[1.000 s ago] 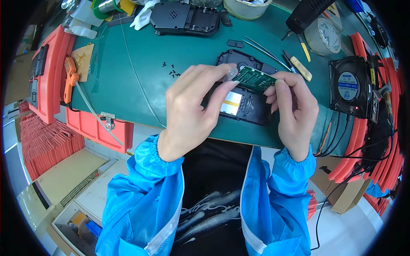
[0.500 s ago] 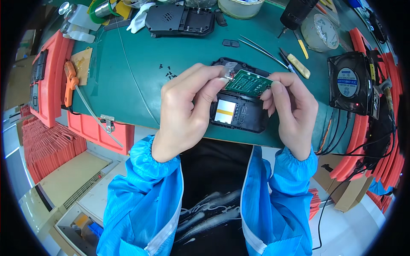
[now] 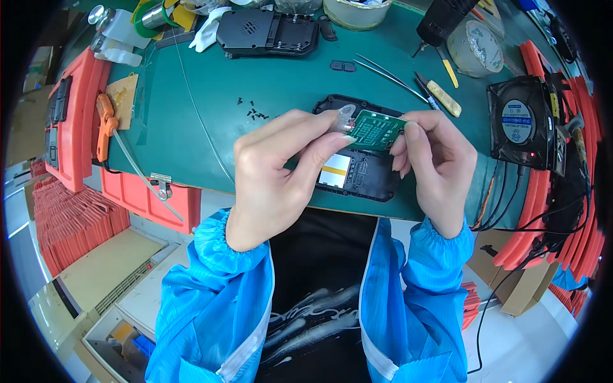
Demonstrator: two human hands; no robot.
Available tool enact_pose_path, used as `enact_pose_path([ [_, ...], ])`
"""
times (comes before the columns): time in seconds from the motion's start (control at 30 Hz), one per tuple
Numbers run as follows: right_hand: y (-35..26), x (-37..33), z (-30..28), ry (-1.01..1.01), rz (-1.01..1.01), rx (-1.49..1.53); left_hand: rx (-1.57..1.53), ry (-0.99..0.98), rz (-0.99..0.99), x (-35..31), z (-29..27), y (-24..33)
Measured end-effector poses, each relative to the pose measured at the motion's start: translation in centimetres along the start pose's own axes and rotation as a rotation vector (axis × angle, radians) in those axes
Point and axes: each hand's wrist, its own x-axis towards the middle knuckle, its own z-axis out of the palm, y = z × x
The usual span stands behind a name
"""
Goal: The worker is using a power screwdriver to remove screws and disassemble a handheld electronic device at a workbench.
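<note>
A green circuit board [image 3: 375, 131] is held up above an open black plastic housing [image 3: 378, 182] on the green mat. My right hand [image 3: 440, 163] pinches its right end between thumb and fingers. At the left end, my left hand [image 3: 278, 169] is closed on a small clear plastic piece [image 3: 345, 117] beside the board's edge; its fingertips hide part of it. Inside the housing lies a silver panel [image 3: 332, 173] with a yellow strip. Several small black screws [image 3: 253, 113] are scattered beyond my left hand.
Tweezers [image 3: 393, 76], a cutter [image 3: 443, 97] and a black electric screwdriver [image 3: 440, 24] lie or hang at the back right. A fan [image 3: 518, 121] stands on the right. Another black housing [image 3: 265, 33] sits at the back; an orange-handled tool [image 3: 105, 124] is at left.
My left hand has shifted slightly left and its fingers have spread along the clear piece, which now shows more fully. The board has turned a little; my right hand keeps its hold.
</note>
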Motion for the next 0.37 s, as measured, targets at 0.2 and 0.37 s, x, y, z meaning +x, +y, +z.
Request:
enact_pose_path([
  [0.2, 0.02, -0.03, -0.14, -0.018, -0.021, -0.046, -0.017, -0.044, -0.174, -0.28, 0.11, 0.43],
  [0.37, 0.47, 0.08, -0.02, -0.024, -0.083, -0.108, -0.12, -0.04, -0.314, -0.35, 0.38, 0.29],
])
